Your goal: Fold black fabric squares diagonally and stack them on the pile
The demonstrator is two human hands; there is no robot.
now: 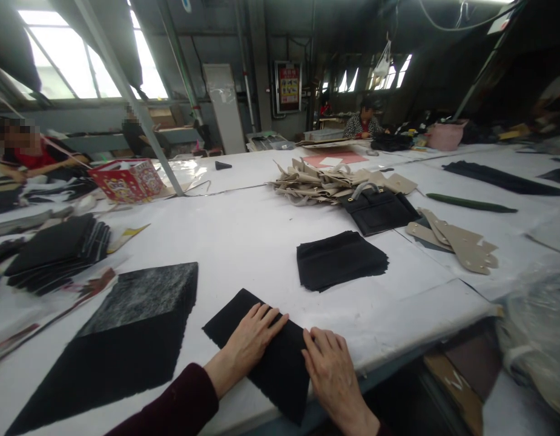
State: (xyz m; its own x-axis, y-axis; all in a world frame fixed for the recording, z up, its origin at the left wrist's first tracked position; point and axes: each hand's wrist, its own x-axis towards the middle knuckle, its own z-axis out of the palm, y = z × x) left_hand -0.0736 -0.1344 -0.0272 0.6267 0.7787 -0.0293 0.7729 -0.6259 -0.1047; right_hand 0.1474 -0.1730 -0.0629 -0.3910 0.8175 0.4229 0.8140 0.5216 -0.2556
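A black fabric piece [284,369] lies slantwise on the white table near its front edge. My left hand [255,333] rests flat on top of it, fingers stretched out. At the piece's right edge, my right hand [332,369] has its fingers bent and closed on the border, the thumb beside the forefinger. To the left lies a larger stack of black fabric [134,345], with a greyish fuzzy band across its far end. Beyond my hands sits a smaller pile of black fabric pieces [341,260] with uneven edges.
A black handbag [382,209] leans near a heap of beige pieces [316,181]. Beige cut parts [461,239] and a long dark green strip [473,203] lie rightward. At left are dark stacked pieces [57,251], a red patterned box [125,181] and a pole [138,115]. Other people sit farther off.
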